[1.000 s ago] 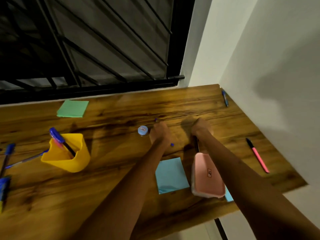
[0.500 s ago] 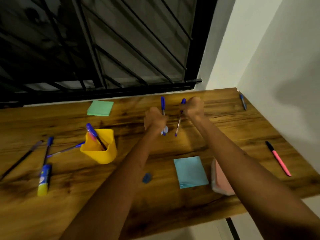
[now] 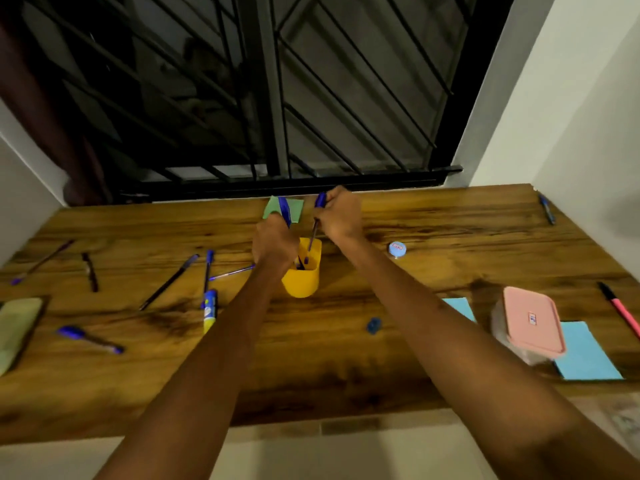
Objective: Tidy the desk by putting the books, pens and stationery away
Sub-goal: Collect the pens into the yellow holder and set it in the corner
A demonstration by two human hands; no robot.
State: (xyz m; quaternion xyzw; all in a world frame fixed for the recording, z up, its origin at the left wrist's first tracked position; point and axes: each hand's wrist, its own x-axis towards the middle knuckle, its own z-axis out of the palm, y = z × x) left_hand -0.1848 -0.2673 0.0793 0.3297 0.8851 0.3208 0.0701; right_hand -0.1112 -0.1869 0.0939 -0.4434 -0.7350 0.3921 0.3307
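A yellow pen cup [image 3: 300,281] stands mid-desk on the wooden desk [image 3: 346,375]. My left hand [image 3: 273,241] is closed around a blue pen [image 3: 284,206] just above the cup's left rim. My right hand [image 3: 341,213] grips another blue pen [image 3: 314,233], upright, its tip down inside the cup. Several loose pens [image 3: 169,282] lie to the left, along with a blue-and-yellow glue stick [image 3: 210,310]. A green sticky pad [image 3: 296,209] lies behind my hands.
A pink-lidded box [image 3: 530,322] sits at the right on blue sticky pads [image 3: 585,355]. A pink pen [image 3: 620,308] and a blue pen [image 3: 547,209] lie near the right wall. A small round tin [image 3: 397,249], a blue sharpener [image 3: 373,325] and a pale green item [image 3: 17,327] are also on the desk.
Both hands, each holding a blue pen, have moved left from near the round tin to the yellow cup. The right pen's tip now dips into the cup. The view panned left.
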